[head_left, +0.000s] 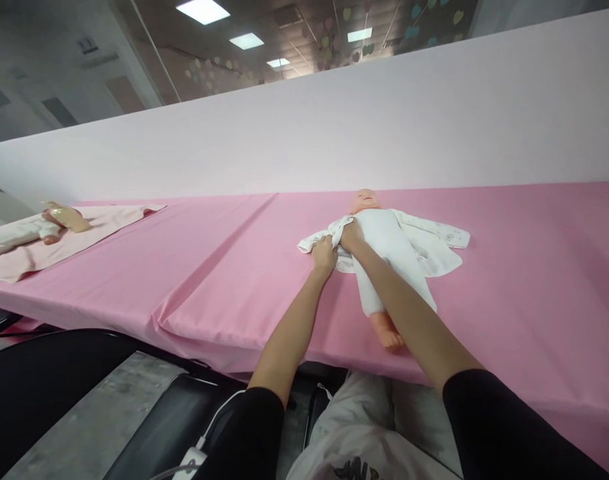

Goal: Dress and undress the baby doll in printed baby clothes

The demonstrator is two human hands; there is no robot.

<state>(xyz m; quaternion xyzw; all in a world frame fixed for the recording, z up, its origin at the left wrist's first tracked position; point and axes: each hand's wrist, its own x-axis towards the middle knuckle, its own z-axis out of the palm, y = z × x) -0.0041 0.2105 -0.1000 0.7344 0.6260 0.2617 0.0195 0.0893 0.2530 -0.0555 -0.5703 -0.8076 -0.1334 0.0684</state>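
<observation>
A baby doll point(388, 233) in a white garment lies on its back on the pink cloth, head toward the wall and one bare foot near the table's front edge. Under it a white printed baby jacket point(437, 250) is spread, with one sleeve stretched flat to the right. My left hand point(324, 253) is closed on the jacket's left sleeve, which is bunched up. Beside it my right hand point(352, 237) grips the same sleeve near the doll's shoulder; its fingers are partly hidden by the fabric. My right forearm covers part of the doll's body and one leg.
A pink cloth point(234, 267) covers the long table, with a fold line left of the doll. At the far left, another doll point(22, 237) and a yellowish bottle-like object point(67, 217) lie on a pale blanket point(104, 223). A white wall point(304, 140) stands behind; black chairs point(169, 427) stand in front.
</observation>
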